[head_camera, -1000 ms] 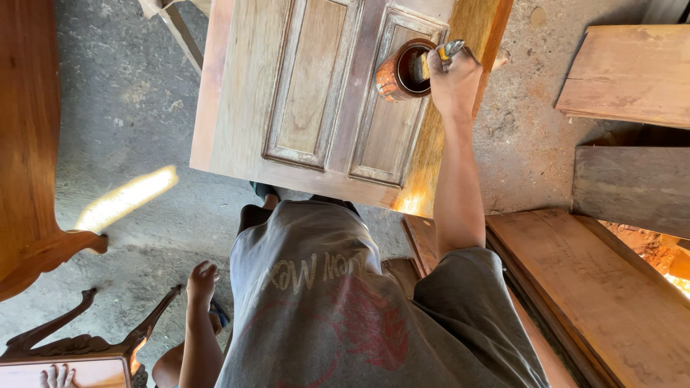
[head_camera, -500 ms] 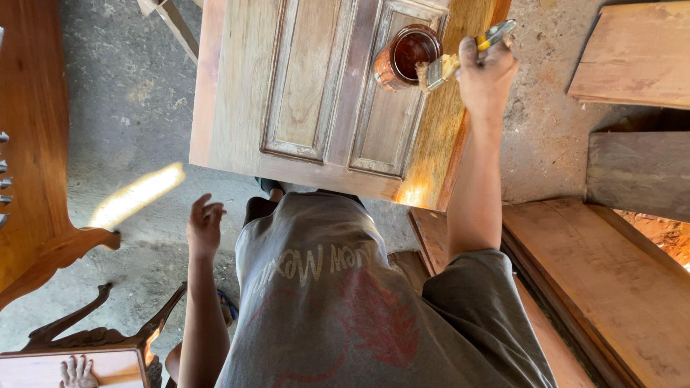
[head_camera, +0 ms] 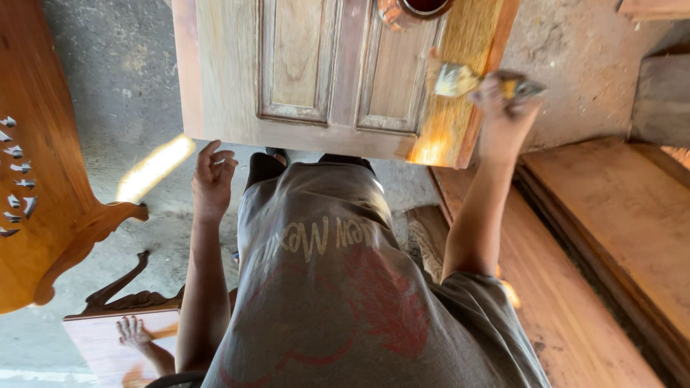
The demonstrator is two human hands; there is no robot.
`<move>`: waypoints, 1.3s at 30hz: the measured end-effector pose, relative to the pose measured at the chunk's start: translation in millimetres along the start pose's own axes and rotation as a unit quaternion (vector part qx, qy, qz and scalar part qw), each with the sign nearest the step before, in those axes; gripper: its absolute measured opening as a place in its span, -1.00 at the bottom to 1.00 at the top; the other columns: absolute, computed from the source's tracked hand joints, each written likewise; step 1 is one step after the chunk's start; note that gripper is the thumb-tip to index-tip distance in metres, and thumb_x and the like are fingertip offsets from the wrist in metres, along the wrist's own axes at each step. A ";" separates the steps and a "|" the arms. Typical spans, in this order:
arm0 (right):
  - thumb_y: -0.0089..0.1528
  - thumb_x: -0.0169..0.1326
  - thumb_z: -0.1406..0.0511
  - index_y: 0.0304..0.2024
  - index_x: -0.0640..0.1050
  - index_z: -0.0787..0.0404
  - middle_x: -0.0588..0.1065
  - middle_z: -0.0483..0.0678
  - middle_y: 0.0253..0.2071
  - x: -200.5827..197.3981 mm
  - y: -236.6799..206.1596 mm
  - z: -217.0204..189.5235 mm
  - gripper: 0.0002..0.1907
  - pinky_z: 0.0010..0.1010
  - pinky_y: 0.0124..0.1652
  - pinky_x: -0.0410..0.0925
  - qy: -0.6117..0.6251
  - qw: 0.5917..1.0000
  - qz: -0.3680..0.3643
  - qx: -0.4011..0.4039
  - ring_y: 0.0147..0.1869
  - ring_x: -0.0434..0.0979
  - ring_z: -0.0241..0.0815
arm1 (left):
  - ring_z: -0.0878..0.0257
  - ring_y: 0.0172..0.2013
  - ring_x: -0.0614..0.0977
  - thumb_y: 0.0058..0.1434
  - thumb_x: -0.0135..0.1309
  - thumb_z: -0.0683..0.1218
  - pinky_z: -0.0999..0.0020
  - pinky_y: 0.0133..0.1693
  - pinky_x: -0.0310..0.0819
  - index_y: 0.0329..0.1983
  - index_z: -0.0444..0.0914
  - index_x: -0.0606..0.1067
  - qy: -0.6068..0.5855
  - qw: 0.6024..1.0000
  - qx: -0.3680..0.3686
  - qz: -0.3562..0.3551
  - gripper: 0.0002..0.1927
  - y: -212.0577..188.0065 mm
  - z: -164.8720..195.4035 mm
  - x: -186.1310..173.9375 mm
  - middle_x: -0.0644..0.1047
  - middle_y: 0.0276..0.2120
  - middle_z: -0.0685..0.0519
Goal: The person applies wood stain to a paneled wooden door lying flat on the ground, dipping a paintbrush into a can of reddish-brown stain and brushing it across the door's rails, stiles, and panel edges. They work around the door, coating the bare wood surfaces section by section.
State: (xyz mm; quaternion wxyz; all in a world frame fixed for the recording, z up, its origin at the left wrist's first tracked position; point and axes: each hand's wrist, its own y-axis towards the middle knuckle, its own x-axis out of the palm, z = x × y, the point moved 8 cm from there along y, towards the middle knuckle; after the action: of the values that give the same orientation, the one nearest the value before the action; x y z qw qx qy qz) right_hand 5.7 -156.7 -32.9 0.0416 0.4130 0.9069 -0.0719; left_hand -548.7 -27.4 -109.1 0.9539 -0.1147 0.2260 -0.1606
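R hand (head_camera: 503, 108) clenched the paintbrush (head_camera: 460, 79), bristles pointing left across the door panel's (head_camera: 316, 72) right stile; L hand (head_camera: 212, 176) hung released, below panel's near edge.

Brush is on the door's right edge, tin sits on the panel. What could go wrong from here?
The open tin stands on the door close above the right hand and its brush; a stray elbow or stroke might tip it and flood the panels.

The coated stile looks wet and glossy near the bottom corner, so finish may run over the edge.

The left hand hangs free beside the door's lower edge and could brush against wet finish.
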 end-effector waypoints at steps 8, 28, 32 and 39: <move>0.32 0.20 0.46 -0.05 0.59 0.30 0.59 -0.06 -0.13 131.3 -177.6 50.2 -0.85 -0.48 -0.06 0.42 -0.013 0.995 -0.080 0.059 -0.07 0.53 -0.31 | -0.09 0.21 0.54 0.40 0.13 -0.20 0.08 0.14 0.49 0.31 -0.35 0.39 0.163 0.978 0.120 -0.055 -0.57 64.8 27.0 -24.2 0.48 0.23 -0.23; 0.19 0.21 0.48 -0.22 0.57 0.28 0.60 0.10 -0.18 300.4 -275.8 31.7 -0.88 -0.27 -0.16 0.48 -0.233 0.969 -0.028 -0.079 -0.16 0.64 0.04 | -0.07 0.42 0.27 0.18 0.20 -0.12 -0.24 0.26 0.16 0.35 -0.29 0.36 0.417 0.826 0.313 -0.213 -0.36 147.9 -56.4 -32.6 0.30 0.41 -0.17; 0.20 0.25 0.38 -0.29 0.60 0.26 0.62 0.09 -0.26 345.8 -252.2 -3.7 -0.92 -0.21 -0.13 0.50 -0.252 0.962 -0.057 -0.093 -0.15 0.64 0.12 | -0.04 0.40 0.25 0.06 0.21 -0.09 -0.23 0.21 0.25 0.35 -0.22 0.33 0.462 0.817 0.302 -0.164 -0.27 166.4 -38.7 -25.8 0.26 0.42 -0.15; 0.16 0.26 0.34 -0.25 0.61 0.32 0.61 0.13 -0.20 335.1 -222.5 -19.8 -0.83 -0.24 -0.12 0.48 -0.217 0.968 -0.099 -0.075 -0.11 0.66 0.10 | 0.01 0.31 0.37 0.02 0.31 -0.10 -0.11 0.14 0.36 0.24 -0.25 0.36 0.402 0.858 0.244 -0.207 -0.31 171.3 0.7 -35.1 0.36 0.28 -0.10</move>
State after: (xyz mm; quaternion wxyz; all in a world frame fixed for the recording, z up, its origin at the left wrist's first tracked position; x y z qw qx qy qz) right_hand -382.2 -48.8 -37.2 0.2610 0.2911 0.9154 -0.0958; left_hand -534.5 143.2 -144.5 0.7222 0.1519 0.5150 -0.4360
